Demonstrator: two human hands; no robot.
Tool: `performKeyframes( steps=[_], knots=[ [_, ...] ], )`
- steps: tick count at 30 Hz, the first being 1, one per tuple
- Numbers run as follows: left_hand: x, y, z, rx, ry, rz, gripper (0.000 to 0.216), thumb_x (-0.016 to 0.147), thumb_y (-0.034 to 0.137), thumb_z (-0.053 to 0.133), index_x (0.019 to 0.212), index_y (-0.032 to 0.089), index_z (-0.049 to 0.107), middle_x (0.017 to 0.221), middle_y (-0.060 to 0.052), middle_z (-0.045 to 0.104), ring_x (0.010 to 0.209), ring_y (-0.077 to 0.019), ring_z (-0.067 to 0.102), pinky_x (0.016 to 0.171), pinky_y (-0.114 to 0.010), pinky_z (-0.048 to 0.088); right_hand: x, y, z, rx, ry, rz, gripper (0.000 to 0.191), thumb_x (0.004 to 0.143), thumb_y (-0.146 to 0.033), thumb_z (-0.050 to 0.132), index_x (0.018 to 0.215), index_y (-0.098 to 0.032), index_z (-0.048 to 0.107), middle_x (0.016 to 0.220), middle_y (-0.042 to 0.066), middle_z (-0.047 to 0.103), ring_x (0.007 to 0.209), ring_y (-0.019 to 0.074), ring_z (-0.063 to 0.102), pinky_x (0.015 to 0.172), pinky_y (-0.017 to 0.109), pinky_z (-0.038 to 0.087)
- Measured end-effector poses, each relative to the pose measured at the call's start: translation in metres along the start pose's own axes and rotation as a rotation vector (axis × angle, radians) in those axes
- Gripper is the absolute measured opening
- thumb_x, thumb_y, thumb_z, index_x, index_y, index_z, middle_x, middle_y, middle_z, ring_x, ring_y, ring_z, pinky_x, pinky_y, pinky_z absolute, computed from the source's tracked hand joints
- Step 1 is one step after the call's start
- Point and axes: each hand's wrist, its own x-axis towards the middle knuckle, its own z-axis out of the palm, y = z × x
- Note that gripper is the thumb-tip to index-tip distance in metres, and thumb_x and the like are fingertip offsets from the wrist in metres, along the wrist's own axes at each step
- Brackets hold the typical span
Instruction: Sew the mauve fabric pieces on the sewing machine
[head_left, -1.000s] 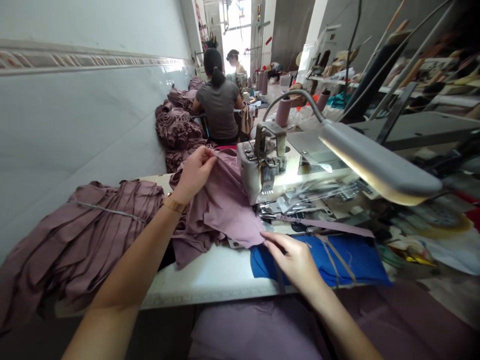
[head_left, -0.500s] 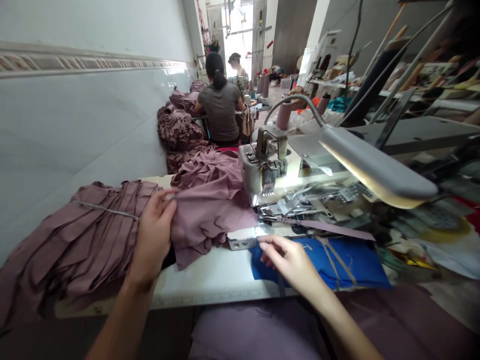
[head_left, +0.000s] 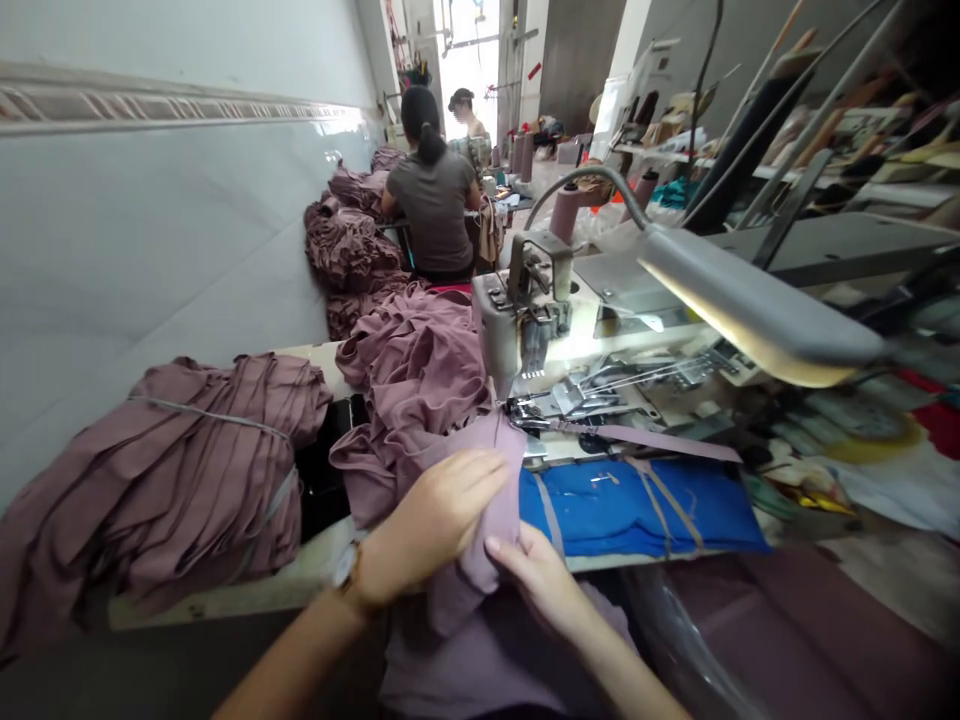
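Both grips pinch one soft mauve fabric piece (head_left: pixel 504 505): left grip (head_left: pixel 442 510) closed over its top, right grip (head_left: pixel 544 585) just beneath, thumb pressing. Grey sewing machine (head_left: pixel 517 320) stands just beyond them.

Premises: garment sewing workshop. Industrial sewing machine (head_left: pixel 525 330) with gooseneck lamp (head_left: pixel 750 300) at 1 o'clock on the worktop (head_left: pixel 300 578). Mauve cloth (head_left: pixel 427 370) heaped at 12 o'clock, tied fabric bundles (head_left: pixel 165 470) at 9 o'clock. Thread cones (head_left: pixel 564 212) and a seated person (head_left: pixel 435 205) at a further machine, far 12 o'clock.
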Motion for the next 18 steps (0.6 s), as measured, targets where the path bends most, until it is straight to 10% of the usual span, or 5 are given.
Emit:
performKeyframes(
  steps=[3,18],
  knots=[
    [0.026,-0.013,0.024,0.003,-0.123,0.191,0.045,0.091,0.006,0.037,0.134,0.010,0.050,0.138,-0.015,0.055,0.131,-0.0241,0.047,0.111,-0.042,0.039,-0.026,-0.016,-0.019,0.039,-0.012,0.069,0.036,0.078,-0.040,0.076,0.105,-0.016,0.073,0.093,0.008,0.078,0.089,0.0293,0.070,0.083,0.042,0.052],
    [0.035,-0.040,0.034,-0.148,-0.009,-0.015,0.039,0.090,0.005,0.042,0.121,0.017,0.062,0.125,-0.013,0.058,0.120,-0.0241,0.049,0.105,-0.043,0.043,-0.026,-0.033,-0.036,0.053,0.051,0.112,0.030,0.077,-0.039,0.077,0.100,-0.021,0.070,0.091,0.004,0.077,0.083,0.0224,0.071,0.067,0.027,0.052]
  ],
)
